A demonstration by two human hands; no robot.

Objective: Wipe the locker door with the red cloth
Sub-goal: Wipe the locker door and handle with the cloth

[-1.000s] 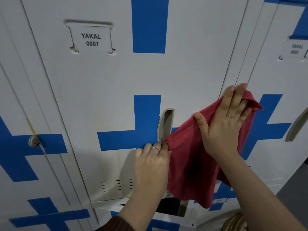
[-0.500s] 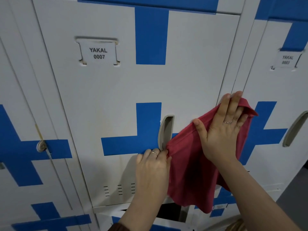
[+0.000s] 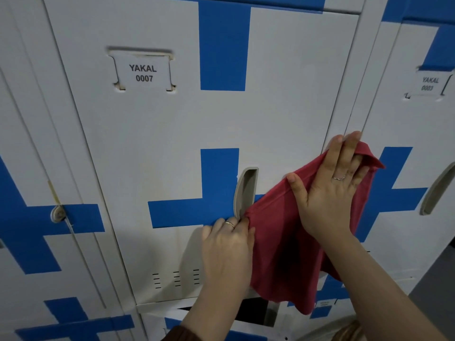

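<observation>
The white locker door (image 3: 152, 148) has blue cross stripes and a label reading YAKAL 0007 (image 3: 143, 73). A recessed grey handle (image 3: 245, 191) sits at its middle. The red cloth (image 3: 278, 244) hangs spread against the door's right side, below and right of the handle. My left hand (image 3: 227, 252) pinches the cloth's left corner just under the handle. My right hand (image 3: 330, 190) lies flat with spread fingers on the cloth's upper right part, pressing it to the door near its right edge.
A neighbouring locker door (image 3: 413, 134) with its own label and handle (image 3: 435, 190) stands on the right. On the left is another locker with a round latch (image 3: 58, 213). A lower locker's dark opening (image 3: 251, 311) shows beneath the cloth.
The view has tilted up a little, so the locker sits lower in the frame. Both hands and the cloth keep nearly the same place on the door.
</observation>
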